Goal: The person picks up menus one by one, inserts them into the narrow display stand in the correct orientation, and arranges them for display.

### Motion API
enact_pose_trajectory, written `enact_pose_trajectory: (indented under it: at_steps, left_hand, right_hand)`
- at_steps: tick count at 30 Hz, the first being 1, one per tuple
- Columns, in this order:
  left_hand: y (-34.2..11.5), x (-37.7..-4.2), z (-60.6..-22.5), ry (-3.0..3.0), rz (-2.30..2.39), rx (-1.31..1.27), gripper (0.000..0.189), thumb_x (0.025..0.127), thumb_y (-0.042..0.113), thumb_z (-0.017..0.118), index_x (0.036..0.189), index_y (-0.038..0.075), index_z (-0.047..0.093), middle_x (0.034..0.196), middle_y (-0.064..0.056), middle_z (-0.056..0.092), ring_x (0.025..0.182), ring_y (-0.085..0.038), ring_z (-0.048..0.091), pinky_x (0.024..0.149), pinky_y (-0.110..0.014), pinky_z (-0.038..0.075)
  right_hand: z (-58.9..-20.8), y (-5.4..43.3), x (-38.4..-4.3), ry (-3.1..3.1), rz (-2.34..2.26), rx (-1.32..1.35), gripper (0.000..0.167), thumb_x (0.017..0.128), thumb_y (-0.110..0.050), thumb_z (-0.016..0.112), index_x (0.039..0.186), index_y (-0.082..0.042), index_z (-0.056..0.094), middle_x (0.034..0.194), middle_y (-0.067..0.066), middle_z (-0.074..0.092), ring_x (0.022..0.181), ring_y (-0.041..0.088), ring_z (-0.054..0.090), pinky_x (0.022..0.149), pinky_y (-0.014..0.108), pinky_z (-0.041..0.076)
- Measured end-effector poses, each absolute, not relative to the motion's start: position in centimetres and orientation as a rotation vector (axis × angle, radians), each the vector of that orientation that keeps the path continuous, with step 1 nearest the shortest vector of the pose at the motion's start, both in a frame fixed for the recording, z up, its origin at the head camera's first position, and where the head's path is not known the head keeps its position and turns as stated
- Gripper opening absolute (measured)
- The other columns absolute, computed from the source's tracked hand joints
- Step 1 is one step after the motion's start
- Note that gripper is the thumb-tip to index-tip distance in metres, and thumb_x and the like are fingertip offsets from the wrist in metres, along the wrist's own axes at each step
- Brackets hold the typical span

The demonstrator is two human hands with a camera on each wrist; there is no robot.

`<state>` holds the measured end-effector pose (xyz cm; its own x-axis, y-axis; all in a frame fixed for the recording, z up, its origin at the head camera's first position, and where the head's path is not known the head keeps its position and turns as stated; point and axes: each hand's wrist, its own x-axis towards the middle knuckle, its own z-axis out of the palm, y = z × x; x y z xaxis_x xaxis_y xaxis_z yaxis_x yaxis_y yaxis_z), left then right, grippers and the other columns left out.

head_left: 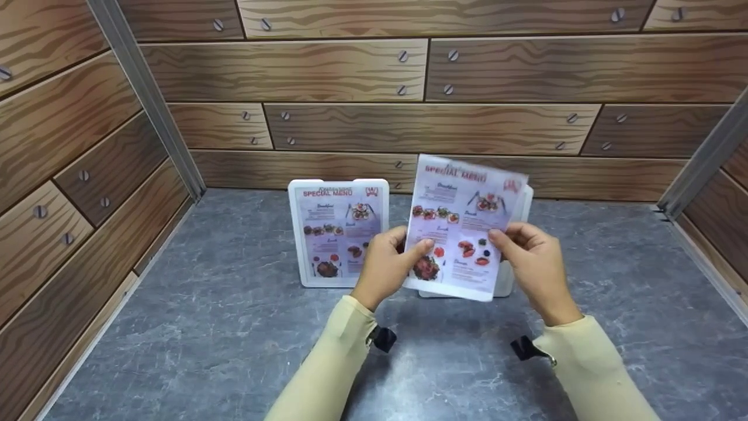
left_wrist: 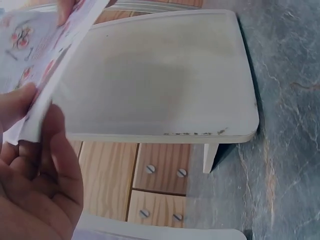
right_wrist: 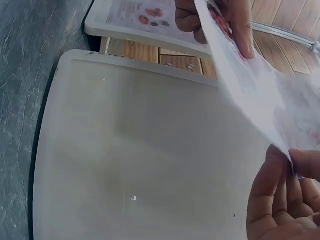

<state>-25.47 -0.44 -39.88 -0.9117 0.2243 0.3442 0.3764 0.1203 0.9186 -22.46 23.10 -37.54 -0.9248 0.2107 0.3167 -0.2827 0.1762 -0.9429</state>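
A printed menu sheet (head_left: 456, 234) headed "SPECIAL MENU" is held up between both hands, its face toward the head camera. The left hand (head_left: 387, 266) pinches its lower left edge, thumb over the print. At the right edge, the right hand (head_left: 534, 266) grips the paper between thumb and fingers. Behind the sheet stands a white display stand (left_wrist: 160, 75), mostly hidden in the head view; both wrist views show its bare front panel (right_wrist: 145, 145), with dark marks along one edge. The paper bends slightly in the right wrist view.
Left of it, another white stand (head_left: 296, 245) leans upright with a matching menu (head_left: 327, 225) on its front. Both stands rest on a grey marbled tabletop (head_left: 222, 327). Wood-patterned walls (head_left: 362, 70) enclose the back and sides, with metal strips (head_left: 146, 99) at the corners.
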Motion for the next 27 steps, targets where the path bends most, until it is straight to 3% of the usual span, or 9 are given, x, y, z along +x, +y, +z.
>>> enact_pose_trajectory:
  at_steps: [6,17,24,27]
  left_hand:
    - [-0.62,-25.72,-40.06,-2.240,-1.851,-0.589,0.026,0.097,0.028,0.074,0.081,0.008,0.070,0.066,0.006,0.055,0.059,-0.007,0.047,0.055,-0.022,0.038]
    - [-0.99,-25.34,-40.09,-2.496,-1.815,-0.905,0.014,0.096,0.024,0.075,0.099,0.010,0.075,0.075,0.007,0.059,0.064,-0.006,0.049,0.058,-0.021,0.042]
    - [-1.10,-25.25,-39.97,-2.617,-1.763,-0.961,0.016,0.096,0.025,0.075,0.087,0.013,0.070,0.071,0.007,0.061,0.059,-0.006,0.045,0.055,-0.022,0.038]
    - [-1.26,-25.31,-39.82,-2.625,-1.756,-0.969,0.012,0.096,0.022,0.075,0.090,0.013,0.071,0.074,0.007,0.062,0.061,-0.007,0.047,0.057,-0.023,0.039]
  right_hand:
    - [-37.32,23.12,-22.44,-1.979,1.801,0.041,0.019,0.099,-0.006,0.069,0.100,0.013,0.070,0.076,-0.003,0.072,0.066,0.009,0.065,0.064,0.021,0.055]
    - [-36.88,23.77,-22.63,-1.781,1.814,-0.021,0.014,0.100,-0.007,0.068,0.098,0.006,0.071,0.075,0.000,0.070,0.064,0.009,0.064,0.057,0.019,0.053]
    - [-37.04,23.99,-22.75,-1.760,1.775,0.003,0.016,0.099,-0.007,0.068,0.099,0.009,0.070,0.078,0.000,0.071,0.066,0.010,0.065,0.059,0.020,0.054]
    - [-37.14,24.03,-22.81,-1.755,1.763,0.006,0.016,0.099,-0.006,0.068,0.099,0.010,0.070,0.078,0.000,0.071,0.066,0.010,0.065,0.059,0.020,0.054]
